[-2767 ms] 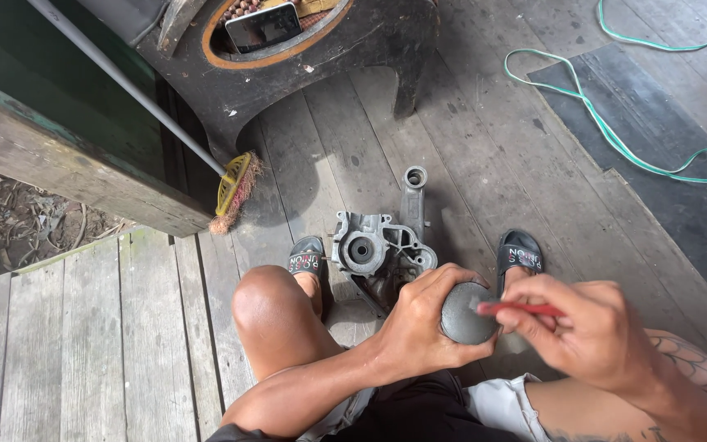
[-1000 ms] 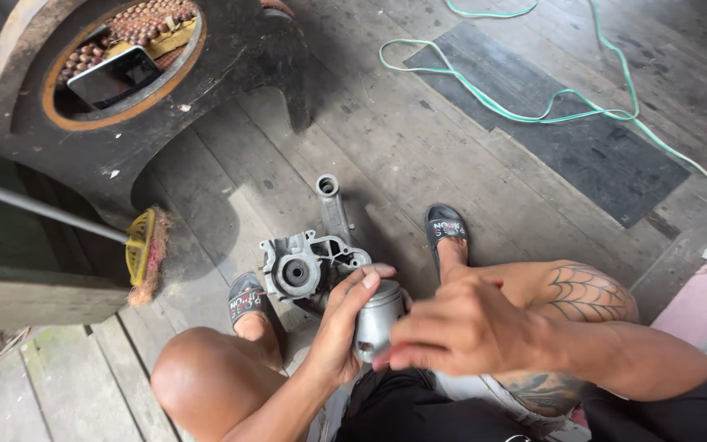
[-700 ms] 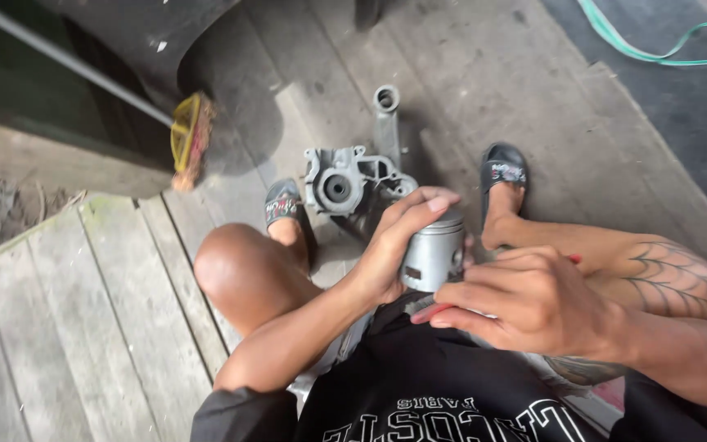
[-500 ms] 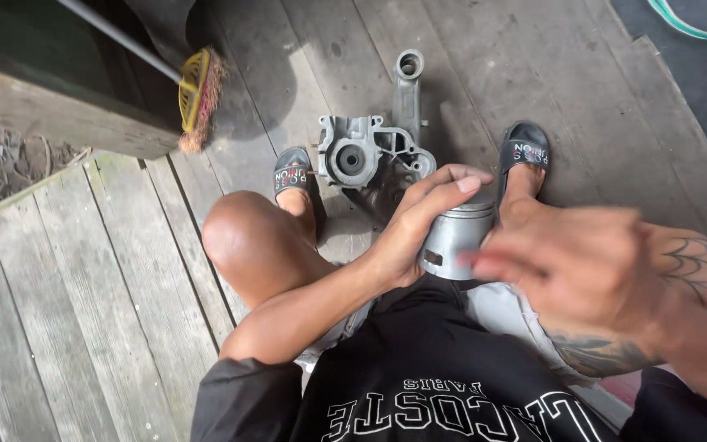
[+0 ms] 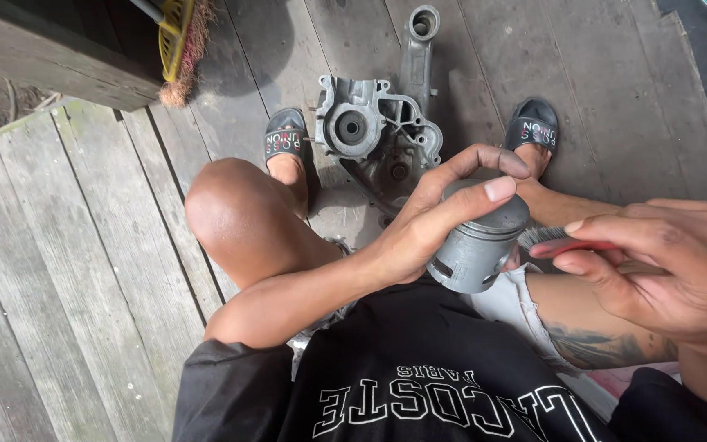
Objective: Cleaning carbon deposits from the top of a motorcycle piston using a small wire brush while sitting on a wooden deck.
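Just one piston (image 5: 479,239), one brush (image 5: 551,241), two hands

- The left hand (image 5: 419,229) gripped a grey metal cylindrical piston (image 5: 476,245), fingers wrapped over its top and side.
- The right hand (image 5: 664,270) pinched a red-handled small brush (image 5: 554,240), its bristles just beside the piston.
- A grey cast-metal engine casing (image 5: 378,131) lay on the dark wooden plank floor (image 5: 607,90), between 2 black slide sandals (image 5: 285,133).
- A yellow-headed broom (image 5: 180,45) leaned at the top left.
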